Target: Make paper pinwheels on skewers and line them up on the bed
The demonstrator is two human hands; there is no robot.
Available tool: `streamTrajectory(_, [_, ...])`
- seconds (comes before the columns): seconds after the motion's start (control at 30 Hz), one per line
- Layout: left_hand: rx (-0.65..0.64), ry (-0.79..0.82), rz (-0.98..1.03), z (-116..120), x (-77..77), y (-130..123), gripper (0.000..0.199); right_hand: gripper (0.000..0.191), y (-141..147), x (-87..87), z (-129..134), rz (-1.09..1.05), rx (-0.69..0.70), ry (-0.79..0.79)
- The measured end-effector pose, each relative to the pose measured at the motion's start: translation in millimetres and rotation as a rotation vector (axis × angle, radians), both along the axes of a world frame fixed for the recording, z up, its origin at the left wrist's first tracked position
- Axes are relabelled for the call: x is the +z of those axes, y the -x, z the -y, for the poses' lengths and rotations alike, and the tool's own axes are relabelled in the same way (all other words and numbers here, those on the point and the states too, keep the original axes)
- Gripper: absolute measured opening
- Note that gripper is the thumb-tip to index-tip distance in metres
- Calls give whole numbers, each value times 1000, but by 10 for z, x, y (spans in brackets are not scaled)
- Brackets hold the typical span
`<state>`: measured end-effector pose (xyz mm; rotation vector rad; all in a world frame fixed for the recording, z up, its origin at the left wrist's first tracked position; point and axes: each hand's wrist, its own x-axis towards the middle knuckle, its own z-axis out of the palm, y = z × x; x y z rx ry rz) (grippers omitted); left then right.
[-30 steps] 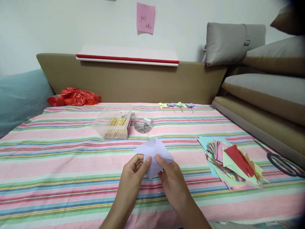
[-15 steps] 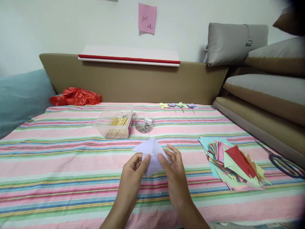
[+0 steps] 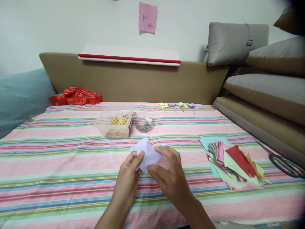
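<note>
A light purple sheet of paper with cut or folded flaps is held up over the striped cloth. My left hand pinches its left side, thumb on top and fingers behind. At the right side, my right hand grips the paper's edges, with the thumb at the lower edge and the index finger at the upper right edge. Just beyond the paper stand a clear plastic box of wooden sticks and a round clear dish holding small metal pieces and a white block.
Several small paper pinwheels lie at the back. To the right are a pile of coloured paper and scissors. A red plastic bag lies back left; stacked cushions line the right side.
Both hands and the purple paper have shifted slightly left. My right thumb has moved off the paper's face to its lower edge, and the index finger has come to the upper right edge.
</note>
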<state>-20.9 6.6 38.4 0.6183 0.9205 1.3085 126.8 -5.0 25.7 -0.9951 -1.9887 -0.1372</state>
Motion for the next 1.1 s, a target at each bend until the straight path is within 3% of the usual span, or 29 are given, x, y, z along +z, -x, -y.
streamTrajectory(0.17, [17,-39,-7,20,36,-17,21,15,20,0,19,-188,39,135])
streamTrajectory(0.47, [-13,-203,-289,50,3,-38,18,11,72,7,14,-640,-25,510])
streamTrajectory(0.8, [-62,-214,-370,66,24,-47,17,15,53,29,-18,-741,-89,586])
streamTrajectory(1.1, [-53,-237,-386,67,-10,-61,14,10,79,19,-20,-765,-80,548])
